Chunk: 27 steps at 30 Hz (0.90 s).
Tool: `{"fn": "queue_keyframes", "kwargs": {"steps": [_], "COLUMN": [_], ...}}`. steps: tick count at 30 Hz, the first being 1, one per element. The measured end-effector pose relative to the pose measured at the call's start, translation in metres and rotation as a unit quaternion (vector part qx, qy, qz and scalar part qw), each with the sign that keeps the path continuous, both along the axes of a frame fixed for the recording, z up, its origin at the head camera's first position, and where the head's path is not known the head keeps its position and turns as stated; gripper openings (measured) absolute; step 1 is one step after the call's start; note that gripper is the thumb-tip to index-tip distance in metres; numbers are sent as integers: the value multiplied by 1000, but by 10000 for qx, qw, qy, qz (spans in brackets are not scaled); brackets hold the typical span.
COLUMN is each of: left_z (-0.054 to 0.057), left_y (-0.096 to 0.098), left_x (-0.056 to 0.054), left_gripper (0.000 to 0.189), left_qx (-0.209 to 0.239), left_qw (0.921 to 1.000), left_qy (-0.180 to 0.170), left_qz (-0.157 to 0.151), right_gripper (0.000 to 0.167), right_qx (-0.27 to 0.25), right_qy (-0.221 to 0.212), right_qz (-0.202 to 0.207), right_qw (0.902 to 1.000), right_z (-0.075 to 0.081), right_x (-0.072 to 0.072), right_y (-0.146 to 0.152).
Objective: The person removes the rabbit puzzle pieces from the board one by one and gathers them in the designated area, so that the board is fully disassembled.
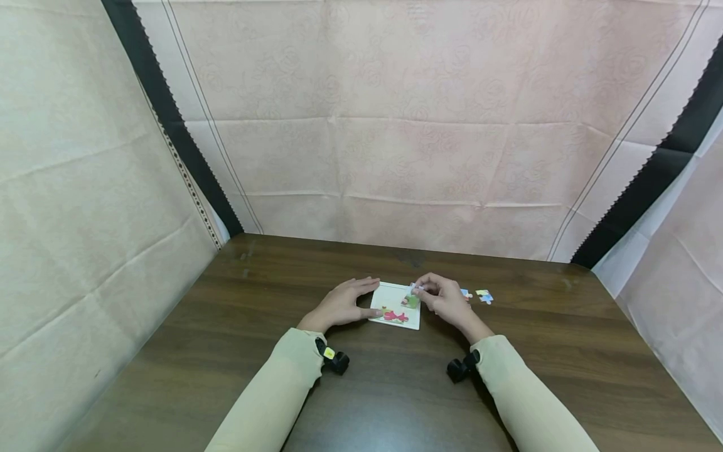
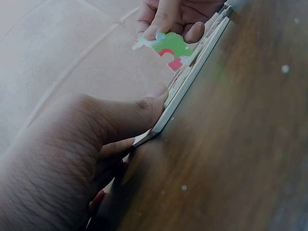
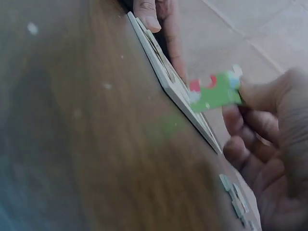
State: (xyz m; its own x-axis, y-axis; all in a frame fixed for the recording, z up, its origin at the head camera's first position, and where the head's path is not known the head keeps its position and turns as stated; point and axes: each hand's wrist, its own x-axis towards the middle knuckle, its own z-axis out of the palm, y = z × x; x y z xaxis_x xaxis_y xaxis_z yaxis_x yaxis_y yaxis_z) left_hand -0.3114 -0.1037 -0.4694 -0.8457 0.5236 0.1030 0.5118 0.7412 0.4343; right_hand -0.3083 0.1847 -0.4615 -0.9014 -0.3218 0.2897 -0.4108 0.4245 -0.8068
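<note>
Pale sleeves (image 1: pixel 271 392) reach forward across a brown wood-grain table (image 1: pixel 384 402), with a patterned cream cloth (image 1: pixel 395 75) hanging behind it. The left hand (image 1: pixel 341 304) braces the left side of a white jigsaw board (image 1: pixel 384 293), thumb resting on its face, fingers stretched out towards the far corner. From the opposite side the right hand (image 1: pixel 443 301) bends in, its thumb and fingertips pinching a green jigsaw piece (image 2: pixel 175 43). Towards the near edge, the board shows a red-pink picture (image 1: pixel 393 316). Loose jigsaw pieces (image 1: pixel 486 299) lie on the table to the right, just beyond the right hand.

Held tilted over the board's right part, the green jigsaw piece juts left and nearward from the pinching fingertips; whether it touches the board, or how its long axis runs, I cannot tell. It has a curved red-edged notch, a pinkish-red patch and pale blue-white tabs.
</note>
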Motion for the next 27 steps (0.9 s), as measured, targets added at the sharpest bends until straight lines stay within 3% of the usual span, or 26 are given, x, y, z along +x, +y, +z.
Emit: {"fn": "queue_keyframes", "kwargs": {"steps": [6, 9, 12, 20, 27], "left_z": [1, 1, 1, 1, 0], "left_y": [-1, -2, -2, -2, 0], "left_x": [-1, -2, -2, 0, 0], "left_gripper": [83, 82, 82, 83, 84], "left_qx": [-7, -27, -25, -88, -57], "left_qw": [10000, 10000, 9999, 9999, 9999], "left_qy": [23, 47, 85, 30, 67], "left_qz": [-53, -66, -79, -43, -64], "right_gripper": [7, 5, 5, 9, 12], "right_qx": [807, 1273, 1312, 672, 408], "right_qy": [838, 1349, 1642, 1181, 1014], "right_qz": [-546, -597, -623, -656, -870], "right_qw": [9917, 9808, 9757, 9886, 9902], "right_z": [-3, -5, -4, 0, -4], "right_x": [-3, -3, -4, -3, -5], "right_y": [-4, -6, -7, 8, 58]}}
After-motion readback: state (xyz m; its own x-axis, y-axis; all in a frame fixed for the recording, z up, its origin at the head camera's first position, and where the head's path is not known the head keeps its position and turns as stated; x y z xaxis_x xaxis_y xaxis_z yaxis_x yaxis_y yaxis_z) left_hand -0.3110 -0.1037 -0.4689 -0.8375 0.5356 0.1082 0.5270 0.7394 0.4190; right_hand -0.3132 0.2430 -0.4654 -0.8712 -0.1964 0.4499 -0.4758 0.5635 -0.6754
